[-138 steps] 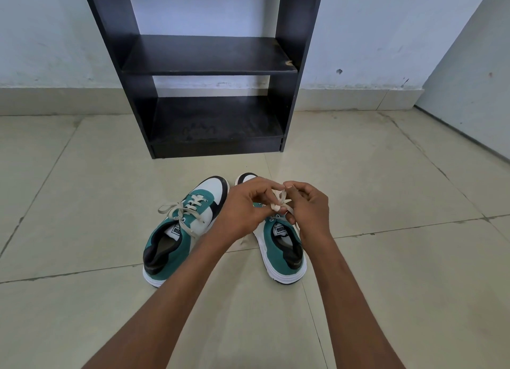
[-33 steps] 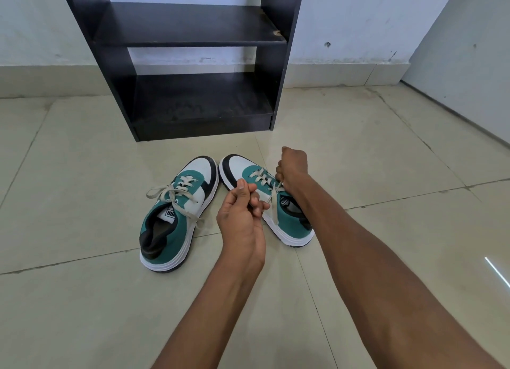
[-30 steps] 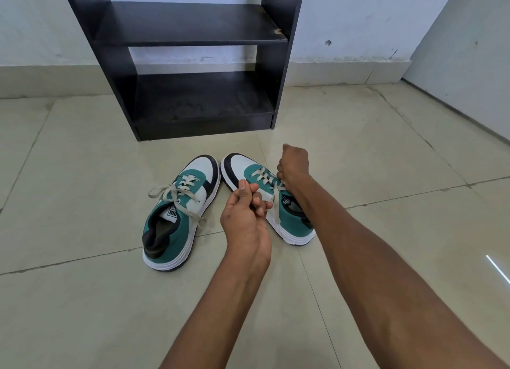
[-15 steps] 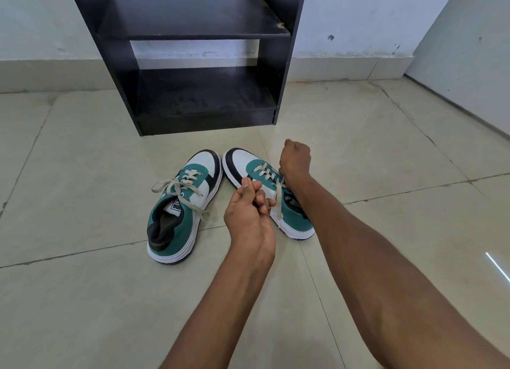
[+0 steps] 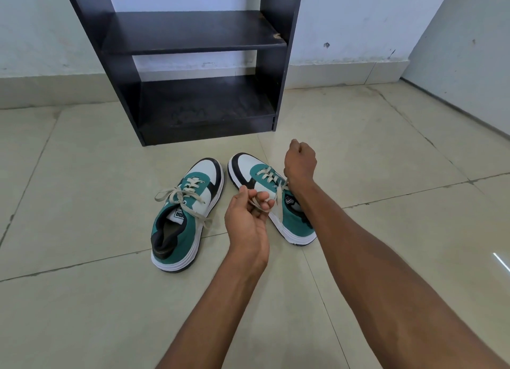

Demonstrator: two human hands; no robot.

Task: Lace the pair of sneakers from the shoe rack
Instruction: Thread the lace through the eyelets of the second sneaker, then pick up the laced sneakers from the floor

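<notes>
Room bright, light even and soft, daylight-like. Floor tiles pale, mild sheen. Thin bright glint streak on floor at right edge. Shadows faint: soft dark patch under my left hand, thin rim under sneakers. Dark shoe rack keeps shelf detail, dust marks readable. Wide-angle bend: rack posts lean outward, wall lines curve at edges. My forearms loom large near bottom, slightly soft. Centre sharp.
</notes>
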